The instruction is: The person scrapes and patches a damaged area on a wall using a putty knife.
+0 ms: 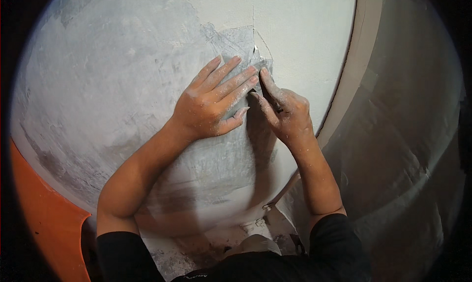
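Observation:
A pale wall (305,41) with a broad grey, patchy coat (128,75) fills most of the view. My left hand (206,107) lies on it with fingers stretched and spread, dusted with white powder. Beside its fingertips, my right hand (292,112) is closed around a putty knife (264,89) with a dark handle. The knife's blade is mostly hidden by my fingers. Just above both hands, a ragged grey patch (238,38) borders the whiter surface, and a thin vertical crack runs up from it.
To the right, past the wall's edge, hangs a dark, creased plastic sheet (393,173). An orange sheet or panel (46,213) stands at the lower left. Below, the floor (172,255) is spotted with pale debris near my body.

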`<act>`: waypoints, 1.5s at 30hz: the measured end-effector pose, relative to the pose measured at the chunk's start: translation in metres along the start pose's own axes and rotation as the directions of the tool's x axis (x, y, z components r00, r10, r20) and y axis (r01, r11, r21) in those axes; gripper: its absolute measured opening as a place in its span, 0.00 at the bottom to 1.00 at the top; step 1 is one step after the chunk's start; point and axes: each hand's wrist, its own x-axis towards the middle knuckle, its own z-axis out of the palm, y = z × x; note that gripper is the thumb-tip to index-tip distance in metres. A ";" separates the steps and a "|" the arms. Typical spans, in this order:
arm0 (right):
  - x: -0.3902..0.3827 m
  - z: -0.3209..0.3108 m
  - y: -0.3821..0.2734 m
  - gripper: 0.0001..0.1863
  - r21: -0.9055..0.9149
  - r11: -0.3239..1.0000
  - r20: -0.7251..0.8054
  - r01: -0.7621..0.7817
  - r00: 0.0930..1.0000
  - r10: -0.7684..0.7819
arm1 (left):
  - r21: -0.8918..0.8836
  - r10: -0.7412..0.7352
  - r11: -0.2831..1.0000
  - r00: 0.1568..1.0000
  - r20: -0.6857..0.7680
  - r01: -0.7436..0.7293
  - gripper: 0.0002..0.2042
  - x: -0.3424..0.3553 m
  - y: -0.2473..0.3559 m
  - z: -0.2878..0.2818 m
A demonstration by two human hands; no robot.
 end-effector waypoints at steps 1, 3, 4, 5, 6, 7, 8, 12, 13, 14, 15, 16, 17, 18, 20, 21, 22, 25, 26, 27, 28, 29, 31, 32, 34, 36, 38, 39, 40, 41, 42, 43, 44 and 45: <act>0.002 0.000 0.002 0.32 -0.013 1.000 -0.001 0.022 1.000 -0.022 | 0.001 -0.004 1.000 1.000 -0.001 0.004 0.32 0.001 0.001 0.001; 0.003 0.000 0.004 0.32 0.001 0.999 -0.015 0.036 0.999 -0.036 | 0.003 -0.014 1.000 1.000 -0.011 0.014 0.33 0.003 0.001 0.002; 0.003 0.002 0.005 0.32 0.019 0.999 -0.033 0.047 0.998 -0.046 | 0.008 -0.019 1.000 1.000 -0.007 0.020 0.33 0.003 0.002 0.003; 0.002 0.003 0.008 0.32 0.026 0.998 -0.030 0.048 0.998 -0.047 | 0.011 -0.011 1.000 1.000 -0.017 0.011 0.33 0.002 0.002 0.004; 0.000 0.003 0.011 0.32 0.028 0.997 -0.046 0.070 0.997 -0.069 | 0.013 -0.002 1.000 1.000 -0.027 0.003 0.33 0.002 0.002 0.006; -0.004 0.004 0.011 0.31 0.029 0.996 -0.062 0.087 0.994 -0.085 | 0.013 -0.006 1.000 1.000 -0.018 0.006 0.33 0.002 0.002 0.005; -0.003 0.004 0.010 0.31 0.036 0.996 -0.060 0.082 0.995 -0.079 | 0.015 0.003 1.000 1.000 -0.013 -0.002 0.34 0.002 0.003 0.003; 0.018 -0.003 0.002 0.31 0.012 0.995 -0.023 0.099 0.995 -0.099 | -0.121 -0.105 0.989 0.987 -0.125 0.090 0.34 0.007 0.007 0.003; 0.020 -0.002 -0.001 0.31 0.028 0.995 -0.026 0.094 0.995 -0.093 | -0.121 -0.108 0.988 0.987 -0.120 0.094 0.34 0.005 0.006 0.003; 0.013 0.000 0.002 0.31 0.033 0.995 -0.024 0.091 0.996 -0.090 | -0.086 -0.070 0.994 0.993 -0.092 0.062 0.35 0.003 0.004 0.003; 0.002 0.000 0.006 0.31 0.025 0.995 -0.020 0.097 0.995 -0.096 | -0.052 -0.033 0.998 0.997 -0.063 0.030 0.35 0.002 0.002 0.002; -0.004 -0.001 0.009 0.31 0.018 0.994 -0.017 0.107 0.994 -0.107 | -0.048 -0.035 0.998 0.998 -0.061 0.033 0.35 0.001 0.002 0.002; -0.005 -0.003 0.011 0.31 0.023 0.994 -0.016 0.109 0.994 -0.109 | -0.024 0.010 1.000 1.000 -0.009 -0.011 0.35 0.002 0.002 0.000; -0.004 -0.005 0.011 0.31 -0.003 0.996 0.012 0.089 0.996 -0.089 | -0.003 0.055 0.998 0.998 0.044 -0.055 0.36 0.001 0.002 -0.002; 0.004 -0.011 0.009 0.31 -0.035 0.995 0.016 0.099 0.995 -0.098 | -0.035 0.007 0.999 1.000 0.011 -0.007 0.36 0.003 0.004 0.001; 0.007 -0.010 0.008 0.31 -0.037 0.994 0.015 0.099 0.995 -0.098 | -0.069 -0.043 0.997 0.999 -0.017 0.042 0.36 0.004 0.005 0.002; 0.009 -0.008 0.008 0.31 -0.025 0.996 0.019 0.086 0.996 -0.086 | -0.068 -0.045 0.997 0.999 -0.015 0.044 0.36 0.004 0.006 0.002; -0.002 -0.007 0.013 0.31 0.012 0.997 0.018 0.075 0.997 -0.075 | -0.028 -0.027 0.999 1.000 -0.009 0.027 0.37 0.002 0.005 0.001; -0.008 -0.006 0.014 0.31 0.036 0.996 0.011 0.078 0.997 -0.079 | -0.002 0.015 1.000 0.999 0.028 -0.015 0.37 0.001 0.004 -0.001; -0.009 -0.006 0.015 0.31 0.039 0.997 0.013 0.071 0.997 -0.072 | 0.021 0.057 0.998 0.996 0.066 -0.058 0.37 0.000 0.004 -0.002; -0.006 -0.010 0.017 0.31 -0.004 0.997 0.030 0.073 0.997 -0.073 | 0.019 0.058 0.998 0.996 0.066 -0.059 0.37 0.001 0.005 -0.001; -0.003 -0.013 0.018 0.31 -0.046 0.996 0.047 0.076 0.996 -0.074 | -0.007 0.019 1.000 0.999 0.039 -0.019 0.37 0.004 0.006 0.001; 0.008 -0.014 0.012 0.31 -0.024 0.997 0.048 0.071 0.996 -0.070 | -0.035 -0.020 0.999 1.000 0.014 0.020 0.37 0.005 0.007 0.003; 0.011 -0.014 0.011 0.32 0.001 0.998 0.048 0.068 0.997 -0.068 | -0.026 -0.033 0.999 0.999 -0.003 0.032 0.37 0.004 0.007 0.004; 0.003 -0.012 0.012 0.32 -0.028 0.998 0.068 0.054 0.996 -0.052 | -0.020 -0.047 0.999 0.999 -0.019 0.046 0.37 0.001 0.005 0.004; -0.002 -0.009 0.015 0.32 -0.055 0.998 0.090 0.039 0.995 -0.034 | 0.048 0.020 0.999 0.998 0.057 -0.023 0.37 -0.002 0.003 0.000; 0.000 -0.012 0.021 0.32 -0.008 0.995 0.055 0.099 0.994 -0.098 | 0.030 0.003 1.000 0.998 0.055 -0.005 0.37 0.003 0.005 0.001; 0.004 -0.013 0.020 0.32 -0.008 0.995 0.059 0.100 0.993 -0.099 | 0.015 -0.011 1.000 0.998 0.054 0.010 0.37 0.004 0.006 0.001; 0.010 -0.017 0.014 0.32 -0.036 0.995 0.073 0.092 0.993 -0.089 | 0.019 -0.014 1.000 0.998 0.054 0.013 0.37 0.005 0.006 0.002; 0.015 -0.018 0.011 0.32 -0.065 0.994 0.085 0.084 0.993 -0.079 | 0.007 -0.035 0.999 0.999 0.035 0.035 0.37 0.004 0.006 0.002; 0.016 -0.019 0.010 0.32 -0.062 0.994 0.077 0.095 0.993 -0.090 | -0.005 -0.057 0.998 0.998 0.016 0.057 0.37 0.005 0.006 0.002; 0.012 -0.016 0.014 0.32 -0.063 0.994 0.081 0.091 0.993 -0.086 | -0.010 -0.059 0.998 0.998 0.018 0.059 0.37 0.004 0.007 0.003; 0.006 -0.013 0.019 0.32 -0.071 0.994 0.063 0.085 0.995 -0.081 | 0.031 -0.051 0.998 0.997 0.054 0.050 0.38 0.004 0.008 0.003; 0.002 -0.011 0.023 0.32 -0.080 0.994 0.044 0.079 0.996 -0.076 | 0.072 -0.045 0.997 0.995 0.090 0.039 0.38 0.004 0.008 0.004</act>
